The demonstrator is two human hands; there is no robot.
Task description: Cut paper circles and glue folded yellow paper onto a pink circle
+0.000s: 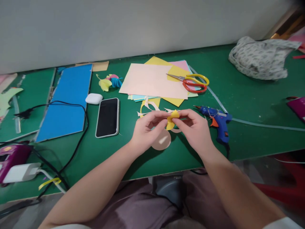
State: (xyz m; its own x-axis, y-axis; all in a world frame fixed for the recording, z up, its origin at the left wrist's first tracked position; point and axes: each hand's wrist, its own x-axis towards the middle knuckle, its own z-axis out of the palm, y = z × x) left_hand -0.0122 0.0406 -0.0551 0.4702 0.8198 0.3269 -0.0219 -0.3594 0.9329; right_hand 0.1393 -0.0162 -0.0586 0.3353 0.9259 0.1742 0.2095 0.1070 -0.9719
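Between my two hands is a small curled piece of yellow paper (172,120), held just above the green tabletop. My left hand (150,128) pinches its left side with thumb and fingertips. On its right side, my right hand (194,127) grips it the same way. Below my left hand lies a pale pink paper disc (162,141), partly covered by the fingers. Curled paper offcuts (149,106) are scattered just behind the hands. To the right of my right hand rests a blue hot glue gun (221,124) with an orange trigger.
Scissors (194,81) with red and yellow handles lie on stacked coloured paper (147,79). Small paper shapes (105,84), a phone (107,117), a white earbud case (94,99) and a blue board (68,98) are leftward. Black cable (83,133) crosses the left side; a patterned cloth bag (259,58) sits back right.
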